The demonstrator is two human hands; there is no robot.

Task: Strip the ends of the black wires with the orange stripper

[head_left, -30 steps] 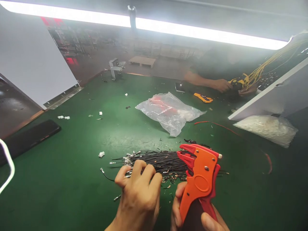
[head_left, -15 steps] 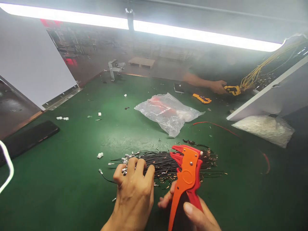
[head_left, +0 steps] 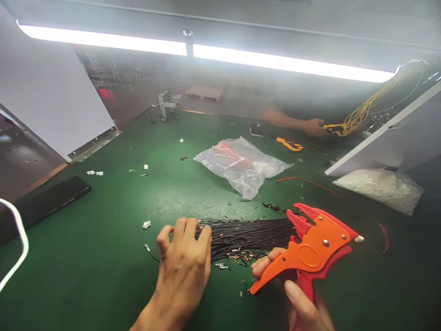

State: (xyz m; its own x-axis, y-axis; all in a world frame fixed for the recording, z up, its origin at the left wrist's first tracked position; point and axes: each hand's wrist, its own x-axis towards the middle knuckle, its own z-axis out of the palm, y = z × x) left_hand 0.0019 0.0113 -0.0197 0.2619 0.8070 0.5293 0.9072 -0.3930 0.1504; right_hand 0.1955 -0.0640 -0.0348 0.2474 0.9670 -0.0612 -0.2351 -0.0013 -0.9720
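Observation:
A bundle of thin black wires (head_left: 248, 233) lies across the green table. My left hand (head_left: 186, 262) is curled over its left end, fingers bent round the wires, with the gripped ends hidden beneath. In my right hand (head_left: 299, 294) is an orange and red wire stripper (head_left: 310, 248), its jaws pointing up and left over the right end of the bundle. Cut scraps with copper ends (head_left: 246, 256) lie below the bundle. A single wire with a metal terminal (head_left: 148, 248) sticks out left of my left hand.
Beyond the wires lies a clear plastic bag (head_left: 241, 163) with red and white contents. Further back are a phone (head_left: 256, 130) and yellow pliers (head_left: 289, 145). Another person's hand (head_left: 314, 127) holds a yellow tool. A filled bag (head_left: 381, 186) sits at right, a black case (head_left: 51, 202) at left.
The stripper has moved right and tilted over to the right with my right hand. My left hand has shifted slightly left. The wires look more gathered, and their right ends are now behind the stripper.

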